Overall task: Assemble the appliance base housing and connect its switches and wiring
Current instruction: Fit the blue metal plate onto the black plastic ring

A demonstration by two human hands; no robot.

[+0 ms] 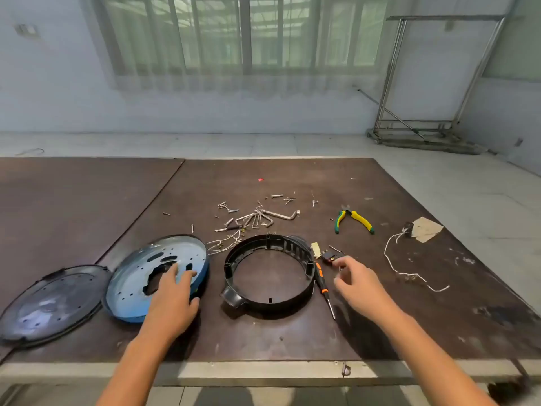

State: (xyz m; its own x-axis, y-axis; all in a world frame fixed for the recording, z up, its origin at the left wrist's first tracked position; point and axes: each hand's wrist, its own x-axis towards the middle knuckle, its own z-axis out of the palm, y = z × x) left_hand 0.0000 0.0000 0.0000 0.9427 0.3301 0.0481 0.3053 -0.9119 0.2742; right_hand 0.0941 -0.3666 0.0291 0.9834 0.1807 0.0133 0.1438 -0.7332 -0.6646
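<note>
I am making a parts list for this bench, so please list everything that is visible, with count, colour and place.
Table: one, dark brown, fills the foreground.
Lid: one, dark, far left.
Metal pan: one, blue rim, tilted, right of the lid.
Ring housing: one, black, centre.
Screwdriver: one, orange and black, beside the ring's right side.
Switch: one, black, behind the screwdriver.
Pliers: one, yellow and green, behind on the right.
Hex keys and screws: many, silver, scattered behind the ring.
Wire: one, white, far right.
Cardboard scrap: one, tan, right.
Left hand: on the pan.
Right hand: near the switch, fingers curled.
</note>
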